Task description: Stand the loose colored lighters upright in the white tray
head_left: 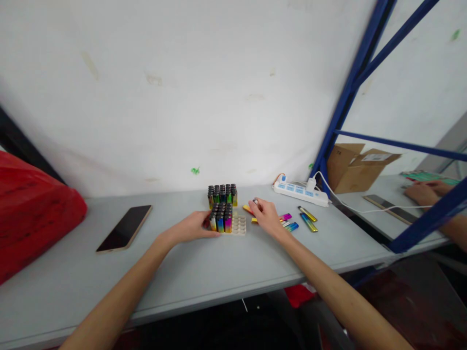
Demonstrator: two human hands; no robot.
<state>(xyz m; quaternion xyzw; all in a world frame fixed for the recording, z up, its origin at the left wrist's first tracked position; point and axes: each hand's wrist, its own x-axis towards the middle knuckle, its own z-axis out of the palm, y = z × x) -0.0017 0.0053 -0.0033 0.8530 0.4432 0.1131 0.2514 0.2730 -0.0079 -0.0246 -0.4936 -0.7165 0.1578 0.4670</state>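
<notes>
A pale tray (239, 226) with round-bottomed slots holds upright lighters (221, 221) in its left part; slots on the right side show bare. My left hand (193, 226) curves around the tray's left end, thumb along the front and fingers partly hidden behind the lighters. Just right of the tray, my right hand (266, 217) pinches a lighter (255, 201), its metal top showing above the fingers. Loose colourful lighters (309, 222) lie on the table around and beyond this hand, some partly covered by it. Behind the tray stands another block of upright lighters (223, 194).
A phone (125, 228) lies on the grey table (175, 277) at left, near a red plastic bag (32, 209). A white power strip (301, 192) with a cable sits by the wall. Right of the blue frame (343, 107) are a cardboard box (355, 167) and another person's hands (425, 193).
</notes>
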